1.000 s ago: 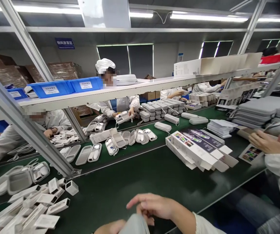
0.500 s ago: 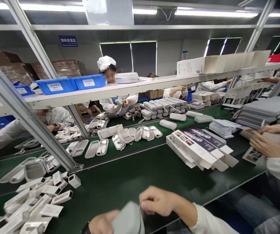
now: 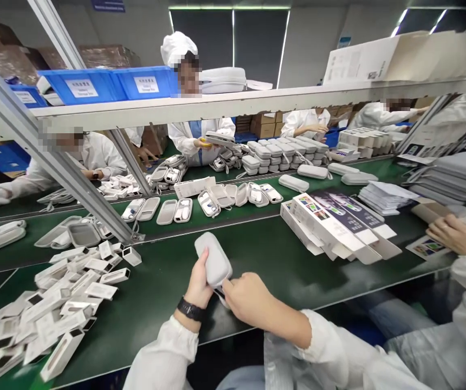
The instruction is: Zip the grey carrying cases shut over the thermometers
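My left hand (image 3: 199, 281), with a black band on its wrist, is closed around a light grey zip case (image 3: 213, 260) with rounded corners. The case is held tilted above the green belt, its lid shut as far as I can see. At its lower right corner my right hand (image 3: 249, 300) is closed, thumb and fingers pinched on the edge. The small part between those fingers is hidden. A pale wrist strap (image 3: 221, 298) hangs below the case, beside the right hand.
Small white boxes (image 3: 60, 319) are heaped at the left. Open grey cases (image 3: 168, 211) line the far belt behind a metal post (image 3: 82, 179). Printed cartons (image 3: 330, 216) lie to the right, near a co-worker's hand (image 3: 456, 233). A shelf (image 3: 237, 103) crosses above.
The view has tilted down. Both hands and the case now show higher in the picture. My right hand has moved from the case's upper side to its lower corner.
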`<move>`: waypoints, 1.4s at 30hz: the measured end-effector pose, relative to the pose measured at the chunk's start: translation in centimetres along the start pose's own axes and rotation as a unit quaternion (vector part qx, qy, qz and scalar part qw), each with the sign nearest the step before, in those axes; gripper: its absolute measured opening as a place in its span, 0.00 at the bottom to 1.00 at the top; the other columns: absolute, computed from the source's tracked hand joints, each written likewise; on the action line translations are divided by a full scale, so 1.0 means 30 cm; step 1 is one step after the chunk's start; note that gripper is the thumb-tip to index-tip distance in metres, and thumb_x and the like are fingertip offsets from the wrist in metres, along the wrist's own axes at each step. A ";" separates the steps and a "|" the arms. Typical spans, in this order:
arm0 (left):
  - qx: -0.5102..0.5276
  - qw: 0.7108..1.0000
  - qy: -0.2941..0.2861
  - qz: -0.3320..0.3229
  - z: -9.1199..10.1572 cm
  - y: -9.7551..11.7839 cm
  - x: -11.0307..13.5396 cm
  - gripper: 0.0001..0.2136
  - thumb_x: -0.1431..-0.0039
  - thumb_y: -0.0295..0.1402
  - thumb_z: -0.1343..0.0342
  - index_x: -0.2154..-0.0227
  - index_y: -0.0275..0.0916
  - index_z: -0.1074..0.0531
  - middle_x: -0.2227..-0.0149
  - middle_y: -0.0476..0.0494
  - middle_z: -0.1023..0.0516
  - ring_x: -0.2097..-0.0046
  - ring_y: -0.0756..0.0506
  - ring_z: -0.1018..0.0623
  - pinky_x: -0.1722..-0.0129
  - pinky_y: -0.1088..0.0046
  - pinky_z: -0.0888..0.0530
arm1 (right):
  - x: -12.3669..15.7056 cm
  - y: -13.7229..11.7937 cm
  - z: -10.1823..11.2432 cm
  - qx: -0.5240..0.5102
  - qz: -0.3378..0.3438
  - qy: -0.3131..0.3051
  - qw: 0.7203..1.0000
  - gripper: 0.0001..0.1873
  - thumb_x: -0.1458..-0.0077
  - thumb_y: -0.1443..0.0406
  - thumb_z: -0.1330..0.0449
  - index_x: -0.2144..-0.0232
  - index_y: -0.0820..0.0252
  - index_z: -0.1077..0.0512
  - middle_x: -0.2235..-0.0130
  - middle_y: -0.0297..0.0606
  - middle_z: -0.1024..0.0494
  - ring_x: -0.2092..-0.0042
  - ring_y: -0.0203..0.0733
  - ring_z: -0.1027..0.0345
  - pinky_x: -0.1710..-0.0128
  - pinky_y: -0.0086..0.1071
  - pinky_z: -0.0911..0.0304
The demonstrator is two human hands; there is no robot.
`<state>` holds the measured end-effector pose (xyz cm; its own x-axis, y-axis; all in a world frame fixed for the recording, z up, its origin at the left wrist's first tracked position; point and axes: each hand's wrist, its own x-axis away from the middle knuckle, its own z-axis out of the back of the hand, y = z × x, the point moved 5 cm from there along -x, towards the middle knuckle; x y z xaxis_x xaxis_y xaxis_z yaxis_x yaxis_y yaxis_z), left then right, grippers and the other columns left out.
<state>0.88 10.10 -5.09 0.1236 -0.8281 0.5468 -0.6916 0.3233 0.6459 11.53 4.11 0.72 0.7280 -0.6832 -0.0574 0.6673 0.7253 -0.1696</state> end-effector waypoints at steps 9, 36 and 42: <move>0.084 0.990 -0.020 -0.113 -0.029 -0.086 0.001 0.22 0.35 0.51 0.46 0.49 0.40 0.27 0.49 0.37 0.20 0.48 0.42 0.21 0.48 0.66 0.23 | 0.011 0.234 -0.124 -0.271 -0.173 0.112 0.940 0.13 0.32 0.58 0.50 0.57 0.60 0.31 0.64 0.41 0.19 0.68 0.42 0.26 0.65 0.33 0.38; -0.095 0.993 -0.070 -0.004 0.016 -0.055 -0.318 0.07 0.37 0.32 0.42 0.59 0.35 0.23 0.51 0.32 0.19 0.49 0.35 0.19 0.48 0.57 0.22 | -0.360 1.267 0.054 -0.017 -0.613 0.226 0.757 0.25 0.44 0.69 0.39 0.44 0.67 0.31 0.44 0.59 0.32 0.42 0.59 0.40 0.45 0.46 0.51; -0.121 0.991 -0.063 0.016 0.021 -0.064 -0.320 0.09 0.37 0.34 0.40 0.58 0.34 0.25 0.53 0.31 0.18 0.55 0.37 0.17 0.58 0.65 0.20 | -0.367 1.227 0.131 -0.025 -0.590 0.250 0.767 0.16 0.35 0.67 0.47 0.52 0.66 0.23 0.45 0.61 0.31 0.42 0.59 0.40 0.45 0.47 0.52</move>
<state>0.58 17.15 -11.93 0.0046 -0.8612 0.5082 -0.5014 0.4377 0.7464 28.71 38.66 -1.03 -0.5386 -0.8177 -0.2032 0.7993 -0.4195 -0.4303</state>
